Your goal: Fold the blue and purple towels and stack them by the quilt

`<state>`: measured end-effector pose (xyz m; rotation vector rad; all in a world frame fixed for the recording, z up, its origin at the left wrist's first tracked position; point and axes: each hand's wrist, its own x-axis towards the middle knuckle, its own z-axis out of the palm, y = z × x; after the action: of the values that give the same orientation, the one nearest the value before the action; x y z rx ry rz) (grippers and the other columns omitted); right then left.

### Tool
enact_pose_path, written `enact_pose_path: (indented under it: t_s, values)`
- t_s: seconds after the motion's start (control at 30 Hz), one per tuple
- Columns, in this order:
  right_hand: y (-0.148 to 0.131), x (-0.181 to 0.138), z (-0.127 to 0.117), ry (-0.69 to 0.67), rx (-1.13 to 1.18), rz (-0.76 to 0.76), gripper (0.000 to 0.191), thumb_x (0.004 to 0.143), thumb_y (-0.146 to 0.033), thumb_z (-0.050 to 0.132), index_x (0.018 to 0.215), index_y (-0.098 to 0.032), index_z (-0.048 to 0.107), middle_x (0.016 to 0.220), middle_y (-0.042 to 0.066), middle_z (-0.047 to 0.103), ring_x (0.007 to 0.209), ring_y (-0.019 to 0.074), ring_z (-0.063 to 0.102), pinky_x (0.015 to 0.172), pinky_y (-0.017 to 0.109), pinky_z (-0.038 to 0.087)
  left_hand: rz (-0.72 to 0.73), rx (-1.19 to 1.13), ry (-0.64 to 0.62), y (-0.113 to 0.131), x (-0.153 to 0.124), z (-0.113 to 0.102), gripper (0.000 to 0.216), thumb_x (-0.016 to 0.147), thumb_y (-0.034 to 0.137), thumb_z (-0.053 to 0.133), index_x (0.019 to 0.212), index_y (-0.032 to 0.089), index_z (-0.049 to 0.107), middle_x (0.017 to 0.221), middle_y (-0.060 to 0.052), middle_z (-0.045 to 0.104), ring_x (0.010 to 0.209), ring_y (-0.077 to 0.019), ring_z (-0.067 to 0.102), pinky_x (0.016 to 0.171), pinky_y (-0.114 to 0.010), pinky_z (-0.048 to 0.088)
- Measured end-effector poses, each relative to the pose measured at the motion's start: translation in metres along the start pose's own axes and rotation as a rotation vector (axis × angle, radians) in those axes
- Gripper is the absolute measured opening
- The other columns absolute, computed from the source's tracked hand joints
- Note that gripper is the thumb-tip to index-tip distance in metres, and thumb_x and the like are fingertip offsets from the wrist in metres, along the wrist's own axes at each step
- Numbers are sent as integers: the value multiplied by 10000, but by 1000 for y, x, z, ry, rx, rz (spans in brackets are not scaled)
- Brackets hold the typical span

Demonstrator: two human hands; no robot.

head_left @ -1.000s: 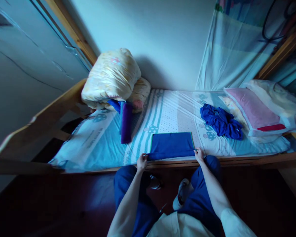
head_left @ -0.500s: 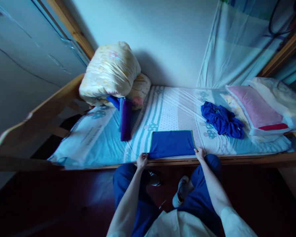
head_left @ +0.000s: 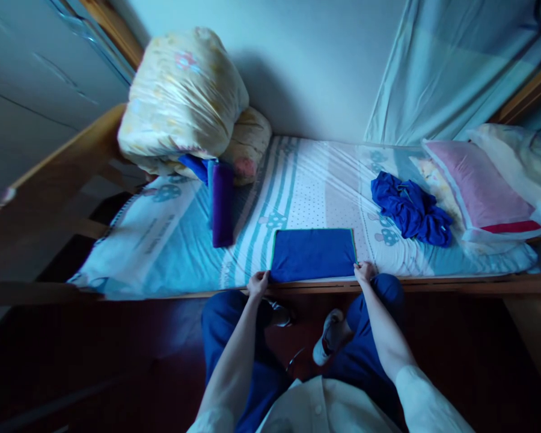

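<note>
A folded blue cloth [head_left: 313,254] with a thin green edge lies flat on the bed's striped sheet [head_left: 297,198], close to the front rail. My left hand [head_left: 257,284] pinches its near left corner. My right hand [head_left: 365,272] grips its near right corner. Both hands are closed on the cloth at the mattress edge. My knees in blue trousers are below the rail.
A crumpled blue garment [head_left: 410,208] lies right of the cloth, beside a pink pillow [head_left: 478,192]. A rolled purple cloth [head_left: 222,204] and a bundled yellow quilt [head_left: 184,102] sit at the left end. The wooden bed rail [head_left: 433,284] runs along the front.
The view has tilted down and closer to the bed. My hands keep hold of the cloth's near corners, which sit a little nearer the rail.
</note>
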<state>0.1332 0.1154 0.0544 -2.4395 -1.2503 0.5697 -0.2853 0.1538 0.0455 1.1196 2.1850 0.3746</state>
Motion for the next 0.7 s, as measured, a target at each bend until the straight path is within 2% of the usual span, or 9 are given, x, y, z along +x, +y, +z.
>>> enact_pose_path:
  t_s: [0.17, 0.4, 0.53, 0.63, 0.7]
  values:
    - [0, 6, 2, -7, -62, 40, 151, 751, -219, 646, 786, -170, 784, 772, 89, 754, 785, 205, 671, 720, 254, 460, 8, 2, 13, -1, 2, 1, 296, 874, 406, 567, 888, 165, 737, 918, -124, 780, 992, -304, 715, 855, -378, 531]
    - [-2, 1, -3, 18, -69, -33, 165, 769, -215, 597, 773, -177, 758, 725, 79, 729, 782, 209, 656, 735, 264, 473, 67, -45, 32, 4, -4, -3, 264, 866, 406, 567, 869, 186, 713, 816, -89, 763, 919, -285, 723, 812, -359, 540]
    - [-6, -3, -13, 50, -66, -63, 164, 782, -212, 576, 779, -180, 736, 725, 79, 718, 775, 222, 648, 733, 282, 479, 104, -86, 44, 12, -12, -10, 272, 884, 392, 541, 974, 178, 684, 844, -77, 758, 862, -244, 724, 800, -333, 547]
    - [-10, -12, -25, 92, -72, -89, 222, 812, -198, 551, 935, -162, 732, 896, 120, 739, 907, 249, 650, 805, 308, 479, 229, -88, 123, 15, -22, -18, 327, 922, 368, 476, 1104, 154, 643, 1048, -122, 747, 956, -232, 710, 889, -348, 544]
    - [-13, -22, -33, 124, -122, -171, 298, 854, -183, 508, 1077, -157, 705, 1061, 146, 723, 1032, 264, 628, 879, 336, 468, 415, -27, 153, 14, -31, -21, 350, 933, 351, 454, 1156, 146, 630, 1173, -155, 714, 1098, -253, 669, 1005, -387, 506]
